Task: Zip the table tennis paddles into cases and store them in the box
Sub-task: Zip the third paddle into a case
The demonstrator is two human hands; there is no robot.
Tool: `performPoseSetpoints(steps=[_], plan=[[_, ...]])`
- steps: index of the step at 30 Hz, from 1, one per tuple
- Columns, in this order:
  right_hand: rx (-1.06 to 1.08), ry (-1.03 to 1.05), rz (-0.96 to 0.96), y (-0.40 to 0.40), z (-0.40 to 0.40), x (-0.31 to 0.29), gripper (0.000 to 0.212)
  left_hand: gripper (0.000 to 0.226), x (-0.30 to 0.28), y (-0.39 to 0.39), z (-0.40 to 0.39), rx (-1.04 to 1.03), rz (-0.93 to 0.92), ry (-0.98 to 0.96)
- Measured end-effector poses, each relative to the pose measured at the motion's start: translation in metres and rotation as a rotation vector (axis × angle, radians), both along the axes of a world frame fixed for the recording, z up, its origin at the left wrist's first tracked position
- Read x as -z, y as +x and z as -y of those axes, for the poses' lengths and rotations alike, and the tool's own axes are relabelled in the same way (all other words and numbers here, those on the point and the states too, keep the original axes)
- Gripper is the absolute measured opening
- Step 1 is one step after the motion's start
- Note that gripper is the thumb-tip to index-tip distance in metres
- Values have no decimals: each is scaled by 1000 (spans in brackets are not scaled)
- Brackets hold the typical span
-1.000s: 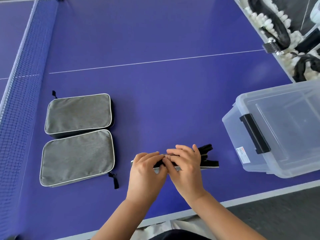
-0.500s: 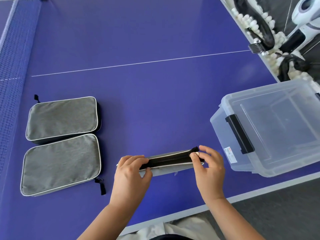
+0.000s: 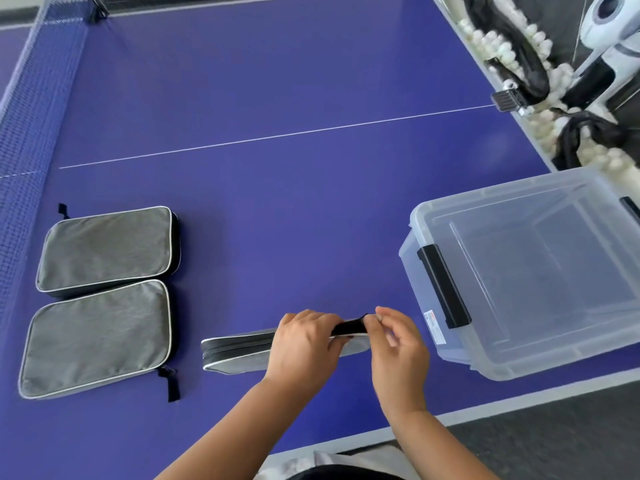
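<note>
The case [image 3: 239, 351] was steadied on edge by the left hand [image 3: 301, 344] while its zip pull was pinched by the right hand [image 3: 398, 344] for closing.

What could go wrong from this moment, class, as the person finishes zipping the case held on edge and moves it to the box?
1. The case stands on its edge, steadied only by the left hand; it may tip as the right hand pulls at the zip end.
2. The box overhangs the table's near edge; dropping a case in could tip it off.
</note>
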State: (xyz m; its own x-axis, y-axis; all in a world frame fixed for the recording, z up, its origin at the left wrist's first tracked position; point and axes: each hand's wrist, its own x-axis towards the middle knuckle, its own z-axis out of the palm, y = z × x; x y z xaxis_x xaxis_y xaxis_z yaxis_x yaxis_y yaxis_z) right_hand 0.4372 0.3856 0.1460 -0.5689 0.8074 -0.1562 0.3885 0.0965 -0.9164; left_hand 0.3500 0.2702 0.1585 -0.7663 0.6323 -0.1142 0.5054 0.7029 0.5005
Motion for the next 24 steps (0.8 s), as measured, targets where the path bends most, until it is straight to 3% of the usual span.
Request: performPoseSetpoints(steps=[2,6,12,18,24], plan=[[69,-142,7,0,-10,-2,10,12,-6,1,6,-47,-13,22],[17,-188,-32,-2,-17,-13,3,7,-33,4,19,-198,3,172],[-171,19,-170,-12,-17,-41,6,21,-61,14,30,-311,63,215],[-259,177,-233,-16,-12,-50,12,33,-67,17,5,-235,-50,227],[-254,81,-221,-18,-17,-46,6,19,-66,17,15,-309,-82,268]])
